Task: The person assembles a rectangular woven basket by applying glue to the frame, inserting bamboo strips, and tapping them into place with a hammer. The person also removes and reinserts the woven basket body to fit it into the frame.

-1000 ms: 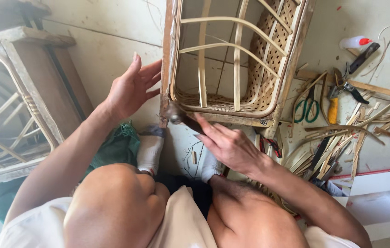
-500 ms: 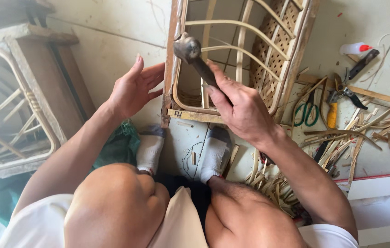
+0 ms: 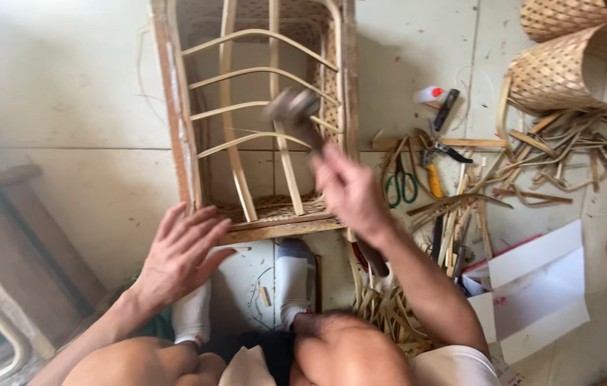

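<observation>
tiled floor (image 3: 67, 93) – strewn cane strips (image 3: 546, 143), scissors (image 3: 401, 187), woven basket (image 3: 575, 64).

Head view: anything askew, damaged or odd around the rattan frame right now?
Nothing looks damaged. The rattan frame lies on the floor, left hand at its lower rail. The right hand holds a hammer, blurred. Cane offcuts and green-handled scissors lie scattered beside it, ordinary workshop litter.
</observation>
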